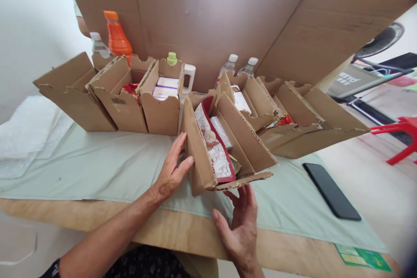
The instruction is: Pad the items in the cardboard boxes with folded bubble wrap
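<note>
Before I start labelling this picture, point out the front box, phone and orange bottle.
Front box (199,151), head view: left wall.
Phone (331,192), head view: middle of its dark face.
Orange bottle (118,40), head view: upper body.

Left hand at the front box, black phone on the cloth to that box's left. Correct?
Wrong side: the head view shows the phone on the cloth, right of the front box. The left hand is indeed at that box.

Single head-worn view, facing forward and down, hands (171,171) (241,228) close
</note>
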The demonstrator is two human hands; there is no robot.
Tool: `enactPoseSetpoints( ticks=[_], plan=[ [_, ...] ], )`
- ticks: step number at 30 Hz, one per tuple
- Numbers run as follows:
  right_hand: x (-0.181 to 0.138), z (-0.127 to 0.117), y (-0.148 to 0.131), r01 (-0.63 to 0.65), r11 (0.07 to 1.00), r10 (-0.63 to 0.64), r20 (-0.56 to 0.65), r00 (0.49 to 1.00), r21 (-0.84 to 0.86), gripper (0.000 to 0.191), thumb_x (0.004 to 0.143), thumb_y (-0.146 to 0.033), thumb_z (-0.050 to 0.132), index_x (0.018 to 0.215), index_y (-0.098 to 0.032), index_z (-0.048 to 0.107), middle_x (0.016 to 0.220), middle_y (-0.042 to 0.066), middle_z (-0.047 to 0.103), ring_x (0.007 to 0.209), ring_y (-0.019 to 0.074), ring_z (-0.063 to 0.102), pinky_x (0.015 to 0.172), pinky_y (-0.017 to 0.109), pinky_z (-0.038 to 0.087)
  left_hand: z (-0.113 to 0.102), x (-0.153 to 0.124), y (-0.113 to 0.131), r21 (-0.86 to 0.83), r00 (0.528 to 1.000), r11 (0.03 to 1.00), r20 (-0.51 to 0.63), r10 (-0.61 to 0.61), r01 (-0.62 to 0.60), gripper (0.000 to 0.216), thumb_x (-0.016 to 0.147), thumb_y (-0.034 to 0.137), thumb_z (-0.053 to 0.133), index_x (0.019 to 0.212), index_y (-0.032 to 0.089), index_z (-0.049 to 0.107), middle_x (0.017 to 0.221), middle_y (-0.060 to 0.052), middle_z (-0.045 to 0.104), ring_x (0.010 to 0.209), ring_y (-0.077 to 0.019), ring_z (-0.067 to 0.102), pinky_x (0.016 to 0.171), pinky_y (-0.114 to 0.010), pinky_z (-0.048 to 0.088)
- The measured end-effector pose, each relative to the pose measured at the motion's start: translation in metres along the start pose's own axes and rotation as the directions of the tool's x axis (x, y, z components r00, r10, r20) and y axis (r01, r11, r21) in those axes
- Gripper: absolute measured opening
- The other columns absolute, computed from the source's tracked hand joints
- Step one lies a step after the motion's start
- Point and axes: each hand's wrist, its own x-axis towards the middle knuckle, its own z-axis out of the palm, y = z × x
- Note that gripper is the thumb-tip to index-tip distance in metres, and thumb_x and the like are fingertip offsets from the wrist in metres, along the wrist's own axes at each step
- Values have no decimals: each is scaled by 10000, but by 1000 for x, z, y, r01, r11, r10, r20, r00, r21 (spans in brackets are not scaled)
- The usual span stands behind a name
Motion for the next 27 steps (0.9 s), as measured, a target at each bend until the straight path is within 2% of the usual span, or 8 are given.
enactPoseSetpoints(
  ticks=[2, 6, 8, 13, 16, 20, 23, 27],
  plan=[
    [-2, 2, -3, 53, 998, -52, 37, 998, -36, 863, 936, -236, 684, 1662, -324, 228, 1667, 166, 342, 1413, 307, 547, 1069, 482, 588, -5, 3, -2, -30, 1000, 1000, -1, 2, -2, 672, 1017, 499, 554, 1620, 257, 380, 1710, -112, 364, 1586, -334, 319, 1268, -510, 337],
    [7, 3, -7, 227, 948, -197, 148, 969, -222, 562, 952, -236, 663, 1495, -254, 517, 1664, 165, 339, 1502, 358, 449, 1096, 521, 569, -13, 10, -7, -29, 997, 999, -73, -22, 19, 657, 1004, 555, 566, 1553, 202, 492, 1642, -122, 476, 1526, -322, 423, 1267, -471, 337],
    [15, 4, -10, 282, 914, -228, 208, 951, -290, 457, 966, -236, 642, 1418, -225, 578, 1662, 178, 325, 1482, 358, 475, 1067, 493, 591, -15, 14, -9, -34, 992, 997, -107, -72, 68, 666, 987, 591, 583, 1514, 186, 540, 1608, -124, 522, 1502, -324, 455, 1266, -464, 338],
    [30, 14, -17, 328, 871, -237, 274, 932, -365, 516, 988, -259, 593, 1495, -212, 505, 1640, 200, 348, 1510, 367, 430, 1083, 519, 576, -23, 20, -13, -159, 989, 983, -103, -109, 92, 681, 974, 635, 580, 1487, 187, 575, 1564, -118, 578, 1494, -338, 472, 1276, -483, 320],
    [36, 21, -18, 329, 866, -223, 297, 928, -377, 574, 993, -249, 570, 1551, -227, 439, 1654, 199, 326, 1529, 367, 401, 1124, 562, 535, -32, 21, -15, -287, 999, 957, -13, -39, 34, 690, 964, 633, 589, 1506, 207, 560, 1593, -108, 550, 1510, -351, 454, 1268, -497, 334],
    [47, 29, -14, 328, 855, -220, 291, 931, -402, 594, 993, -236, 558, 1566, -223, 400, 1663, 216, 300, 1546, 374, 370, 1132, 589, 516, -41, 22, -18, -379, 989, 925, 136, 64, -8, 830, 843, 584, 755, 1558, 248, 501, 1646, -99, 485, 1505, -378, 458, 1229, -498, 398],
    [56, 34, -9, 336, 846, -232, 282, 931, -414, 611, 979, -217, 552, 1569, -215, 390, 1660, 225, 297, 1546, 380, 367, 1132, 599, 510, -38, 24, -23, -197, 989, 980, 148, 19, 11, 915, 820, 447, 791, 1619, 237, 398, 1673, -116, 440, 1518, -356, 445, 1243, -483, 380],
    [65, 40, -5, 353, 834, -249, 280, 927, -424, 646, 954, -199, 562, 1574, -207, 385, 1658, 230, 295, 1539, 382, 378, 1129, 593, 513, -28, 24, -29, 131, 997, 989, 16, -73, 71, 751, 907, 380, 636, 1592, 163, 419, 1559, -157, 571, 1361, -290, 615, 1147, -432, 492]
  ],
)
